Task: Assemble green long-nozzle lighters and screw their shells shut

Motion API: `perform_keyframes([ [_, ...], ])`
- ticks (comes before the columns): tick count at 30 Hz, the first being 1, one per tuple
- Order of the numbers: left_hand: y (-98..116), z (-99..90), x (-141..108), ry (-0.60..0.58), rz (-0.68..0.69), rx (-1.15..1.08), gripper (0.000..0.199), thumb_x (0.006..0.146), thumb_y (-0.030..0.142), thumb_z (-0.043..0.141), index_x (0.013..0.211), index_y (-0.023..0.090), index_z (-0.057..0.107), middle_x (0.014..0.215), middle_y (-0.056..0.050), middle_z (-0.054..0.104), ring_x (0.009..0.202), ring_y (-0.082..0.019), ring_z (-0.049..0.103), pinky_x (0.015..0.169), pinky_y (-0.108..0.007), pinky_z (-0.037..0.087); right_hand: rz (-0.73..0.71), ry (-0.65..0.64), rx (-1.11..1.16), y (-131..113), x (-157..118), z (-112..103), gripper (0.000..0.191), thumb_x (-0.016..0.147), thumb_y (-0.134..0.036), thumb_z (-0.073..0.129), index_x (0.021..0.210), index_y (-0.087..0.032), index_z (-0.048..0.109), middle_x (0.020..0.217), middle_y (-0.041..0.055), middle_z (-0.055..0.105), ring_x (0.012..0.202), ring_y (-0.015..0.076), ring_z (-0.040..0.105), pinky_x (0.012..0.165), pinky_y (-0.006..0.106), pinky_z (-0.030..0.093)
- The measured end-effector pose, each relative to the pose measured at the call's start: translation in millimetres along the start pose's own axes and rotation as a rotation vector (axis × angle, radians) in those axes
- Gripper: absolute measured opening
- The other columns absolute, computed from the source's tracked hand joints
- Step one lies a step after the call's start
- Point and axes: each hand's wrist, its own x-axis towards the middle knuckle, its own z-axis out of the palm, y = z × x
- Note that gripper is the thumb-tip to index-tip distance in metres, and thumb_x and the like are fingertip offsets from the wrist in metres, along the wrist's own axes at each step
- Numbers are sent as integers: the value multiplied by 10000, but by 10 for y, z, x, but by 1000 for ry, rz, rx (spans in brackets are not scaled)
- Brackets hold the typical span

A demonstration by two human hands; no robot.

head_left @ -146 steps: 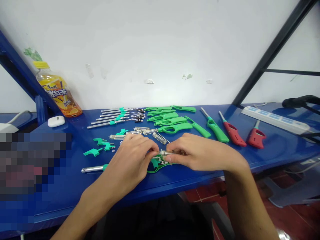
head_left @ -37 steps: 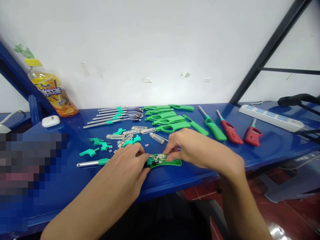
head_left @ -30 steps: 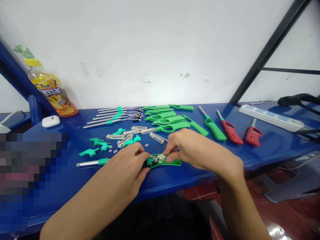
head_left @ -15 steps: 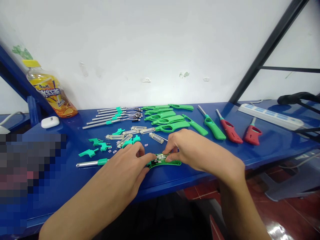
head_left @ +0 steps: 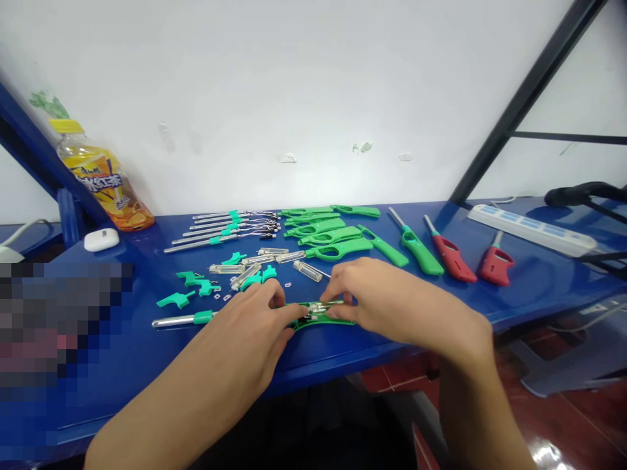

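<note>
One left hand [head_left: 255, 320], half-curled on left end of green shell [head_left: 321, 319], grip unclear; one right hand [head_left: 377, 292], pinching clear tank [head_left: 317, 307]

Blue table [head_left: 117, 378]: metal tubes [head_left: 189, 248], clear tanks [head_left: 307, 271], green casings [head_left: 385, 247], red lighters [head_left: 454, 260], bottle [head_left: 108, 186], white power strip [head_left: 531, 230].

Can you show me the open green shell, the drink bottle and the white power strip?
Open green shell [head_left: 323, 320]: head view, on its near side.
Drink bottle [head_left: 104, 181]: head view, on its label.
White power strip [head_left: 531, 230]: head view, on its top.
</note>
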Motion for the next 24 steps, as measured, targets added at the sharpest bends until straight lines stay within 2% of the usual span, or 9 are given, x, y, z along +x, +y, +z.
perform_keyframes([
  [3, 16, -15, -3, -14, 1, -8, 272, 1016, 161, 455, 1037, 253, 710, 1002, -52, 561, 880, -243, 556, 728, -362, 427, -70, 22, 14, 16, -32, -2, 294, 976, -419, 722, 1203, -242, 782, 1103, 35, 797, 1014, 253, 713, 853, 357, 483],
  [5, 19, -20, -9, -16, 3, -3, 269, 1012, 152, 468, 1062, 261, 709, 1014, -51, 568, 882, -246, 568, 733, -366, 435, -105, 10, 18, 23, -46, 14, 415, 943, -429, 767, 1308, -235, 728, 1178, 42, 776, 1104, 272, 694, 919, 372, 490],
  [8, -18, -54, -31, -6, 60, 29, 275, 1010, 151, 494, 1118, 284, 708, 1056, -47, 613, 939, -261, 600, 816, -408, 457, -124, -38, 19, 30, -50, 55, 527, 916, -410, 803, 1389, -217, 676, 1257, 70, 747, 1177, 291, 669, 980, 393, 498],
  [12, -188, -195, -82, 88, 99, 73, 332, 1022, 169, 466, 1192, 310, 713, 1135, -54, 692, 1023, -282, 643, 893, -444, 479, -95, -53, 43, 42, -53, 82, 601, 910, -419, 805, 1441, -187, 643, 1386, 117, 691, 1272, 321, 631, 1059, 423, 485],
  [14, -302, -282, -114, 113, 89, 76, 320, 1020, 206, 468, 1164, 289, 742, 1147, -67, 724, 1024, -292, 667, 879, -429, 502, -72, -61, 72, 53, -57, 75, 606, 912, -415, 802, 1453, -200, 634, 1399, 104, 687, 1291, 319, 622, 1079, 427, 475],
  [17, -447, -360, -152, 60, 7, 48, 269, 1012, 282, 523, 1119, 283, 771, 1134, -67, 754, 1058, -305, 684, 898, -424, 518, -52, -79, 103, 75, -58, 61, 588, 911, -390, 802, 1451, -228, 634, 1376, 76, 702, 1274, 304, 630, 1072, 423, 469],
  [20, -526, -357, -151, 6, -53, 19, 235, 995, 299, 557, 1074, 293, 779, 1104, -52, 772, 1028, -296, 700, 894, -416, 519, -53, -89, 120, 96, -51, 64, 533, 902, -367, 810, 1403, -249, 672, 1324, 59, 723, 1226, 290, 648, 1024, 397, 473],
  [24, -548, -333, -100, -55, -83, -35, 245, 984, 238, 531, 1002, 290, 770, 1024, -24, 781, 931, -246, 713, 818, -358, 518, -50, -85, 136, 96, -44, 78, 351, 914, -310, 798, 1253, -262, 723, 1180, 23, 756, 1116, 260, 666, 899, 349, 472],
])
